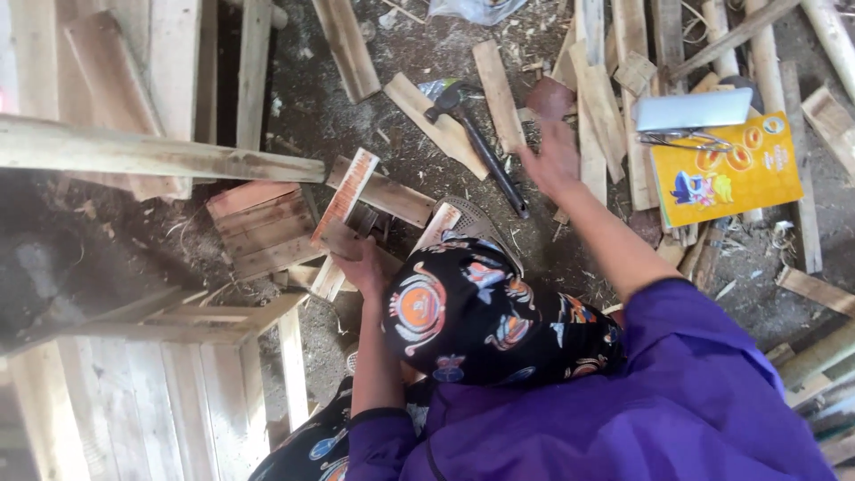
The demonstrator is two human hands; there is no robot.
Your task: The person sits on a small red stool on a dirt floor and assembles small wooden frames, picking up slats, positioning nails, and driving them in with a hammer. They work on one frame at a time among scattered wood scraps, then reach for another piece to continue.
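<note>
**Wood scraps under both hands**

Wood is everywhere on the dirt floor. The person's left hand (363,265) is closed on a short wooden block (343,239) standing among stacked offcuts (264,224). The block looks stiff, light and rough-sawn, best held by its flat sides, away from splintered ends. The right hand (554,158) reaches out open and holds nothing, fingers spread just beside the hammer (477,142), which lies on the ground; its dark handle seems the place to grasp it. Loose slats (499,96) crowd it, with a yellow packet (726,169) farther off.
</note>
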